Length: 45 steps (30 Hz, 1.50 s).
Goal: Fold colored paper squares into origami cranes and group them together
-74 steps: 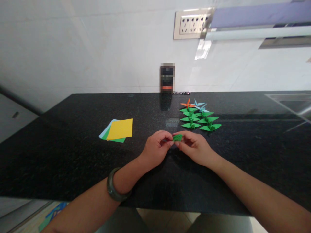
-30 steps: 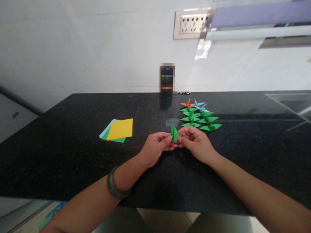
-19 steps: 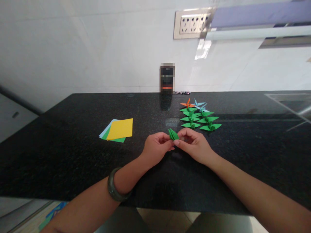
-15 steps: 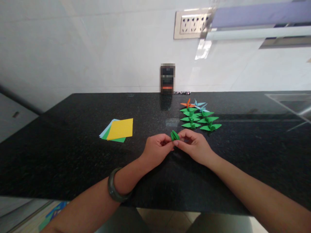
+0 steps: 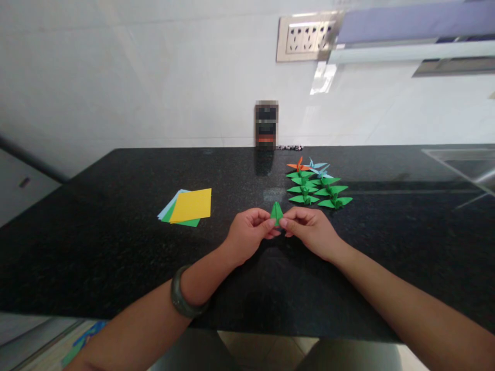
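A small piece of folded green paper [image 5: 276, 212] is pinched between my two hands, its narrow tip pointing away from me and a crease running down its middle. My left hand [image 5: 251, 231] grips its lower left edge between thumb and fingers. On the opposite side, my right hand [image 5: 309, 230] pinches the lower right edge. Just beyond my right hand stand several green paper cranes [image 5: 335, 201] in two columns. Behind them are an orange paper crane [image 5: 299, 166] and light blue paper cranes [image 5: 320, 171].
Left of my hands lies a fanned stack of square paper sheets [image 5: 191, 206], yellow on top, with green and light blue under it. A dark blurred upright object [image 5: 266, 125] leans at the wall beside a beaded strand [image 5: 291, 148]. The black countertop [image 5: 116, 247] ends near my body.
The folded green paper has turned from a tilted, side-on position to show its flat face, tip pointing away. Both hands have shifted their hold slightly. The cranes and sheets stay put.
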Tool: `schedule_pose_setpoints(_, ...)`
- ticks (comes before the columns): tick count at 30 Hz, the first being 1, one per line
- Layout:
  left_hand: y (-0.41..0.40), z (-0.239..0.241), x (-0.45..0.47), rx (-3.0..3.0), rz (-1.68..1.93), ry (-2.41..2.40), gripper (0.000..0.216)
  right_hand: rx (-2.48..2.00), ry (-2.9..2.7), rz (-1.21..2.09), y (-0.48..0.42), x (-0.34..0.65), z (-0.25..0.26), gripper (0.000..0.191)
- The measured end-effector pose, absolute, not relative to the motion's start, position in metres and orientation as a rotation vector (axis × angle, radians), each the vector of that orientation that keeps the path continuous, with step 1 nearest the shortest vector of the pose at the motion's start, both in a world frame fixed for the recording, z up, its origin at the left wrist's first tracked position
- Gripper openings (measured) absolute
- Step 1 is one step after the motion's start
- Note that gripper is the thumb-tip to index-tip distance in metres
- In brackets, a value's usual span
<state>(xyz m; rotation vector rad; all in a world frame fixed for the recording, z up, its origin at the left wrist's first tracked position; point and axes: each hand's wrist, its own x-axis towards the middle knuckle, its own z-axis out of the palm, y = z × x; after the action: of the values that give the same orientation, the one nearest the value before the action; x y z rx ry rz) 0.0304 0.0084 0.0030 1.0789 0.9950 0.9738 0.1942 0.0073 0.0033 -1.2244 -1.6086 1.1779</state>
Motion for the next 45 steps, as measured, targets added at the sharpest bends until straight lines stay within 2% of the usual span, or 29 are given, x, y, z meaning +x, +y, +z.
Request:
schedule_pose_setpoints(6,0.006,0.003,0.032,1.118,0.983,0.965,0.022,-1.168,-1.626,1.016,0.005,0.191,-0.002,0.014)
schedule_pose_setpoints(10,0.006,0.006,0.034,1.129,0.954,1.081,0.016,-1.13,-1.67,0.777,0.002,0.192,0.0,0.018)
schedule_pose_setpoints(18,0.006,0.009,0.034,1.125,0.929,1.135,0.011,-1.025,-1.892,0.537,0.001,0.195,0.007,0.003)
schedule_pose_setpoints(29,0.011,0.007,0.027,0.832,0.872,0.852,0.021,-0.816,-2.276,0.358,0.004,0.207,0.009,0.014)
schedule_pose_setpoints(33,0.011,0.003,0.028,0.925,0.892,0.906,0.025,-0.784,-2.248,0.529,0.002,0.203,0.01,0.013)
schedule_pose_setpoints(36,0.01,0.002,0.027,0.98,0.901,0.912,0.026,-0.928,-1.93,0.792,0.001,0.199,0.008,0.008)
schedule_pose_setpoints(40,0.01,0.004,0.027,1.071,0.849,0.91,0.026,-1.025,-1.532,1.102,0.003,0.196,0.006,0.019)
schedule_pose_setpoints(45,0.009,0.005,0.027,1.114,0.799,0.883,0.028,-0.982,-1.436,1.268,0.005,0.196,0.007,0.027)
